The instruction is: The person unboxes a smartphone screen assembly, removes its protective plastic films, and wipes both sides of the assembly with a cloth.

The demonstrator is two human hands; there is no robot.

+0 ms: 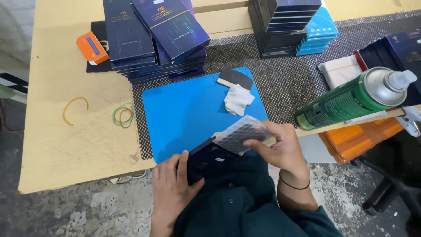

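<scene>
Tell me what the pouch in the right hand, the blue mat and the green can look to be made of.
Pouch: seemingly clear bubble plastic; shiny, dimpled, with something dark showing through. Blue mat: probably silicone or rubber; matte, smooth, flat with rounded corners. Green can: likely metal; glossy body, bare silvery dome, white plastic nozzle.

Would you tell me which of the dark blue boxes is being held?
The dark blue box at the table's near edge, gripped by the left hand; the others sit stacked at the back.

Dark navy box (206, 160) under the left fingers (175, 169); honeycomb-patterned clear bubble sleeve (239, 134) under the right fingers (263, 142). Beyond the fingertips: bright blue mat (184, 114), white wipe (237, 99).
</scene>
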